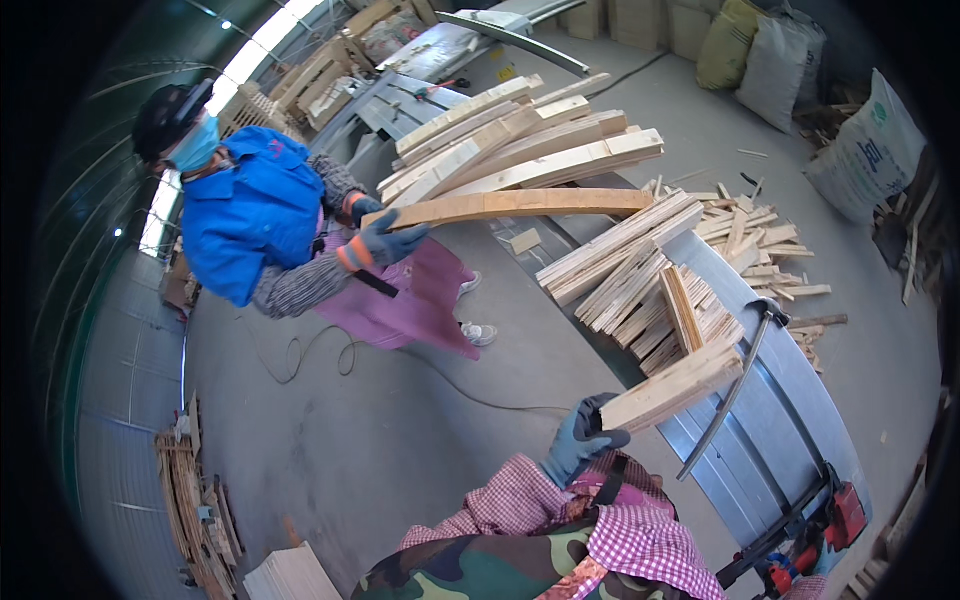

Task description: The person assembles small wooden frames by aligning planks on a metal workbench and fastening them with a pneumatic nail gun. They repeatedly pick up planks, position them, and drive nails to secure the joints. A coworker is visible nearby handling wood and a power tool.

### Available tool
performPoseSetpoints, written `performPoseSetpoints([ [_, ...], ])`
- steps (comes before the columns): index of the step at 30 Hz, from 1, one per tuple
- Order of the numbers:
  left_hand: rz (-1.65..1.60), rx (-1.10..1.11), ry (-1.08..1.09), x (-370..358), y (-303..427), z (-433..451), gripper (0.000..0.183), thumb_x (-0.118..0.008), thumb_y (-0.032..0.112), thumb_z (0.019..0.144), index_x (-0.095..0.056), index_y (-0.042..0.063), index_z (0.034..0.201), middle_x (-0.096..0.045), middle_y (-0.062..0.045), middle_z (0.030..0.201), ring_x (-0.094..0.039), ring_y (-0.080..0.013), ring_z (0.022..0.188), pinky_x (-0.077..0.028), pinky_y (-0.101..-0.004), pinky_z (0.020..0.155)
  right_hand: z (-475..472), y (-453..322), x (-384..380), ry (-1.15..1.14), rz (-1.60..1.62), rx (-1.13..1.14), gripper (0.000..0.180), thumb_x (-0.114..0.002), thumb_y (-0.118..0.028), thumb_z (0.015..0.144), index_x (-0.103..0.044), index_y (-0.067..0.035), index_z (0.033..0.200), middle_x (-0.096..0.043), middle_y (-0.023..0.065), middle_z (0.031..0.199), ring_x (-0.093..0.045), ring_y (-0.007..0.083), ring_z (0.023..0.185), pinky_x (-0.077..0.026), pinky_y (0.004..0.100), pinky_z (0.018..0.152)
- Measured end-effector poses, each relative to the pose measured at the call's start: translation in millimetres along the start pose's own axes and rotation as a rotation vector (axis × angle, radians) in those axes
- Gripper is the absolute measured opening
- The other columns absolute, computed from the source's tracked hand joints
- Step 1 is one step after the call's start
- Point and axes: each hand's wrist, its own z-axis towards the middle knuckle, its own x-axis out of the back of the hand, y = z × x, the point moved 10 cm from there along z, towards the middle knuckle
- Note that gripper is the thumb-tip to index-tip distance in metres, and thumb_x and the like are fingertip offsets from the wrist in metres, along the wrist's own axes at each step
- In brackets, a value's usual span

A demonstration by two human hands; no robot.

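Observation:
My gloved left hand grips the near end of a short, thick wooden block. The block's far end reaches over a stack of wooden strips; whether it touches them I cannot tell. At the lower right, my gloved right hand is partly hidden around a red and black power tool, which looks like a nail gun. A claw hammer with a long metal handle lies on the metal-topped table between my hands. One darker wooden piece rests on the strips.
Across from me a co-worker in a blue jacket holds a long curved board reaching to the stack. Thick beams lie beyond. Offcuts cover the floor at right, near sacks. A cord or hose crosses the floor.

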Motion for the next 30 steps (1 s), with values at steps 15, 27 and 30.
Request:
performPoseSetpoints([
  [15, 0.047, -0.110, -0.042, 81, 92, 90, 0.076, -0.085, 0.005, 0.063, -0.043, -0.001, 0.127, -0.051, -0.009, 0.124, -0.048, -0.0172, 0.116, -0.037, -0.0322, 0.102, -273, -372, -225, -0.255, 0.082, 0.505, 0.052, -0.058, -0.002, 0.089, -0.039, 0.001, 0.137, -0.045, 0.0165, 0.138, -0.042, 0.0262, 0.129, -0.032, 0.0363, 0.107],
  [27, 0.118, -0.185, -0.018, 132, 98, 85, 0.075, -0.084, 0.005, 0.065, -0.042, 0.001, 0.127, -0.051, -0.011, 0.125, -0.049, -0.0196, 0.116, -0.038, -0.0355, 0.102, -327, -444, -343, -0.383, -0.133, 0.772, 0.065, -0.065, 0.000, 0.077, -0.042, -0.005, 0.138, -0.052, 0.0164, 0.131, -0.053, 0.0317, 0.116, -0.041, 0.0375, 0.100],
  [30, 0.098, -0.170, 0.004, 131, 98, 86, 0.075, -0.085, 0.005, 0.065, -0.042, 0.002, 0.126, -0.051, -0.009, 0.125, -0.049, -0.0187, 0.116, -0.038, -0.0342, 0.102, -321, -432, -342, -0.393, -0.069, 0.715, 0.062, -0.063, 0.002, 0.080, -0.041, -0.005, 0.138, -0.050, 0.0156, 0.134, -0.050, 0.0294, 0.120, -0.038, 0.0365, 0.103],
])
